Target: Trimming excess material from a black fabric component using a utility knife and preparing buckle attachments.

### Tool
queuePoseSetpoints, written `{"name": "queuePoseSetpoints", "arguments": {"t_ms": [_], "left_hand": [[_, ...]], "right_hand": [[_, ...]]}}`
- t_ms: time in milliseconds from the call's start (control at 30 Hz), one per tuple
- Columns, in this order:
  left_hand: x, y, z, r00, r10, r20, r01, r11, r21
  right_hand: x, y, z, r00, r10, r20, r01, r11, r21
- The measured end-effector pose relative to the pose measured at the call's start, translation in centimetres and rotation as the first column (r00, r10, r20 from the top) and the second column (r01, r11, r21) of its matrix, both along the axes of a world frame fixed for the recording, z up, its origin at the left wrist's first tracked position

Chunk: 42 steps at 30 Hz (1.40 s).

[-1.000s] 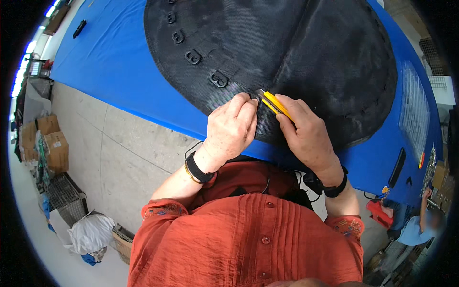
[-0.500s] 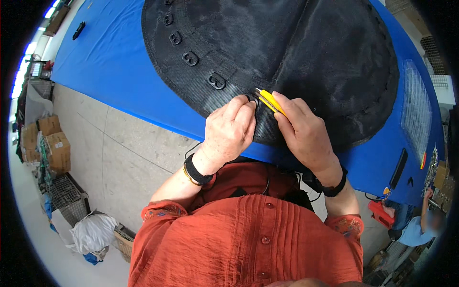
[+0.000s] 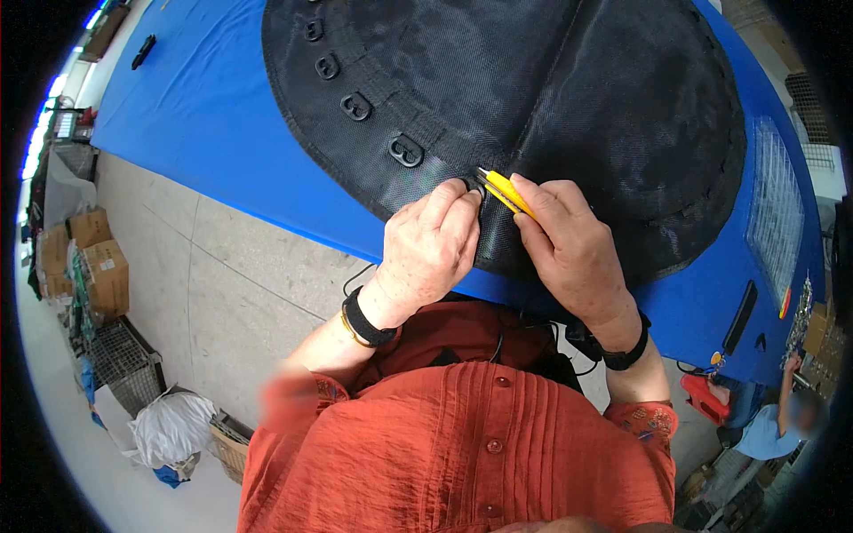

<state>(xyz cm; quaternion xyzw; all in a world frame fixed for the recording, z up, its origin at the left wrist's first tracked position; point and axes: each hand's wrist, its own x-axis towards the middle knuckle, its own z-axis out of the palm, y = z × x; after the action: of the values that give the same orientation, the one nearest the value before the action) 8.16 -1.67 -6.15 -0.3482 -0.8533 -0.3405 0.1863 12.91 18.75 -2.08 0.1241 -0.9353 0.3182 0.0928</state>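
A large round mat of black woven fabric [image 3: 622,115] lies before me, with a seam running away across it. Several black plastic buckles [image 3: 406,150] are attached in a curved row along its left side. Near the mat's close edge, my left hand [image 3: 431,235] is closed, thumb and fingertips pinching a small dark piece, apparently another buckle, mostly hidden by the fingers. My right hand [image 3: 573,249] grips yellow-handled thread snips [image 3: 509,192]. Their dark tips point up and left, just beside the left fingertips and close over the fabric.
The mat rests on a blue-covered table [image 3: 222,160]. On its right are a clear plastic strip bundle [image 3: 775,195] and a black bar [image 3: 739,317]. Cardboard boxes [image 3: 107,275], a wire crate [image 3: 129,364] and a white sack [image 3: 173,426] stand left; another person [image 3: 773,431] is at far right.
Both hands and the snips have shifted very slightly right and down. The snips' tips appear closer together. The left hand keeps its pinch at the mat's edge.
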Motion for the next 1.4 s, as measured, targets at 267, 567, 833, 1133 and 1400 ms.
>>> {"name": "queuePoseSetpoints", "arguments": {"t_ms": [267, 567, 833, 1133, 1400], "left_hand": [[0.0, -0.1, -0.1, 1.0, 0.002, -0.006, -0.002, 1.0, 0.008], [-0.1, -0.2, -0.1, 1.0, -0.011, -0.002, 0.011, 1.0, 0.0], [0.0, -0.2, -0.2, 1.0, 0.003, -0.008, -0.003, 1.0, -0.011], [0.0, -0.1, -0.1, 1.0, -0.004, -0.006, 0.004, 1.0, -0.019], [-0.1, 0.0, -0.3, 0.999, 0.014, -0.031, -0.013, 1.0, 0.016]], "right_hand": [[0.2, 0.1, 0.1, 1.0, -0.005, 0.001, 0.005, 0.999, -0.037], [-0.3, -0.3, 0.2, 1.0, 0.009, -0.016, -0.009, 1.0, 0.028], [-1.0, -0.2, 0.8, 0.998, 0.05, 0.036, -0.05, 0.999, 0.002], [-1.0, -0.3, 1.0, 0.996, 0.046, 0.07, -0.046, 0.999, 0.001], [-0.8, -0.4, 1.9, 0.987, 0.04, 0.156, -0.043, 0.999, 0.018]]}}
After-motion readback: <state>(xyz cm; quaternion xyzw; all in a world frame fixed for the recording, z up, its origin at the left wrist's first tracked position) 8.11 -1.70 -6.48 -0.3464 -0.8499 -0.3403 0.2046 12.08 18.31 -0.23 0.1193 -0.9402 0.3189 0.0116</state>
